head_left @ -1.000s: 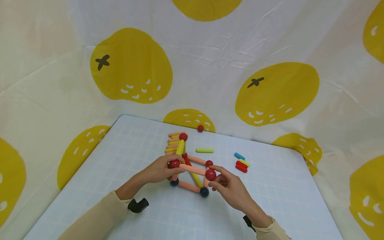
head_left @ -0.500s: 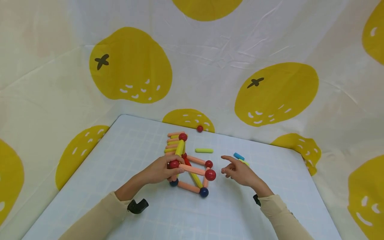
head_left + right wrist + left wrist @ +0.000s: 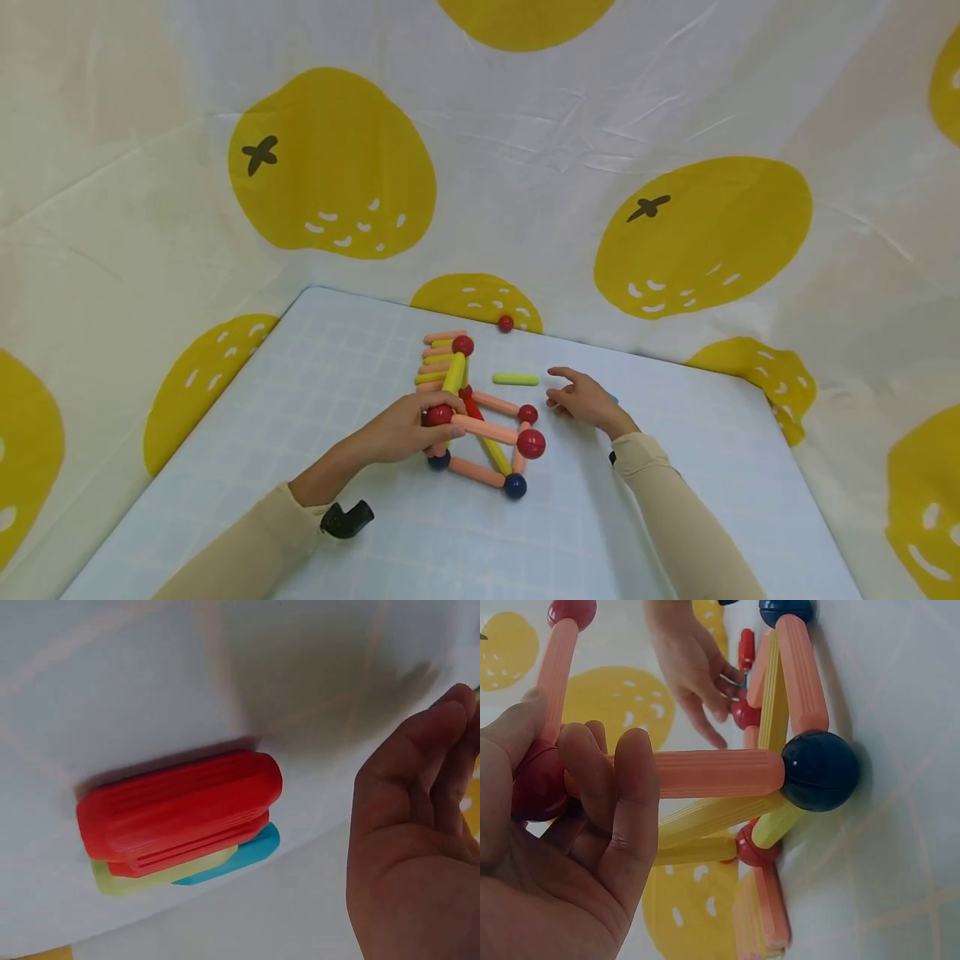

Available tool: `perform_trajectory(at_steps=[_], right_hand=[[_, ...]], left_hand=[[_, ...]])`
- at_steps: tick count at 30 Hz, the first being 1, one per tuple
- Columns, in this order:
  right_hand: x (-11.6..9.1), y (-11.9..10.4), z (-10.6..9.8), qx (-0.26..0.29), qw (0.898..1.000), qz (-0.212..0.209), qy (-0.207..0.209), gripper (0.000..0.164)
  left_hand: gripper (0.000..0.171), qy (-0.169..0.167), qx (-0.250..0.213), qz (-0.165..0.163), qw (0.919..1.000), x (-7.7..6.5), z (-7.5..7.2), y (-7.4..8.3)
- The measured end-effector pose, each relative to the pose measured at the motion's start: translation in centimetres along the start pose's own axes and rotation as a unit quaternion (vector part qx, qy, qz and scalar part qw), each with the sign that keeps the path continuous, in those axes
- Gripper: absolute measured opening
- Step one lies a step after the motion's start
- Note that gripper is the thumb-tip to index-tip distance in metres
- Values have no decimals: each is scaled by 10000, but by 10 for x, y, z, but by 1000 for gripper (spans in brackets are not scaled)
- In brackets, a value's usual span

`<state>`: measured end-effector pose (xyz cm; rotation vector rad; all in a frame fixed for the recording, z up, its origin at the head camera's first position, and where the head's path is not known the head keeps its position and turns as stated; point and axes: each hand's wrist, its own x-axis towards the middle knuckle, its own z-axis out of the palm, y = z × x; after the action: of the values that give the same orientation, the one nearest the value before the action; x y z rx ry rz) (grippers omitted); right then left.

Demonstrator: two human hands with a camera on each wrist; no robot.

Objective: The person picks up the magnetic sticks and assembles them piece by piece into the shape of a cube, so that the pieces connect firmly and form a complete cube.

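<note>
My left hand (image 3: 397, 429) grips a red ball (image 3: 538, 784) at the upper near-left corner of a frame built from magnetic rods and balls. Its fingers also curl round the salmon upright rod (image 3: 712, 772), which runs down to a dark blue ball (image 3: 820, 771). A salmon rod (image 3: 487, 429) leads right from the held ball to another red ball (image 3: 532, 443). Yellow and red rods slant within the frame. My right hand (image 3: 588, 402) holds nothing, its index finger stretched out above the table, near a loose yellow-green rod (image 3: 516, 379).
Below my right hand lie loose short rods: red ones (image 3: 180, 802), a yellow-green one (image 3: 112, 883) and a blue one (image 3: 240, 859). A row of salmon and yellow rods (image 3: 435, 362) lies behind the frame. A red ball (image 3: 506, 323) sits at the table's back edge.
My right hand has let go of the frame's right red ball, drawn away to the right, then moved forward toward the loose yellow-green rod. My left hand keeps its hold.
</note>
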<state>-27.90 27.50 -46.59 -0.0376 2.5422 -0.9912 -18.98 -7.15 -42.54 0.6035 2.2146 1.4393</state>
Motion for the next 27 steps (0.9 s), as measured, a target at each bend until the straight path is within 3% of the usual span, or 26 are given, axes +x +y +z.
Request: perform_trajectory(at_steps=[10, 20, 27], right_hand=[[27, -13, 10, -414, 9986, -311, -82, 47], [35, -23, 25, -1071, 9941, -156, -12, 37], [38, -26, 27, -1073, 9938, -215, 184, 38]], left_hand=[[24, -19, -136, 38, 9999, -1, 1, 0], [30, -53, -182, 1, 9998, -1, 2, 1], [29, -11, -171, -26, 9998, -1, 0, 1]])
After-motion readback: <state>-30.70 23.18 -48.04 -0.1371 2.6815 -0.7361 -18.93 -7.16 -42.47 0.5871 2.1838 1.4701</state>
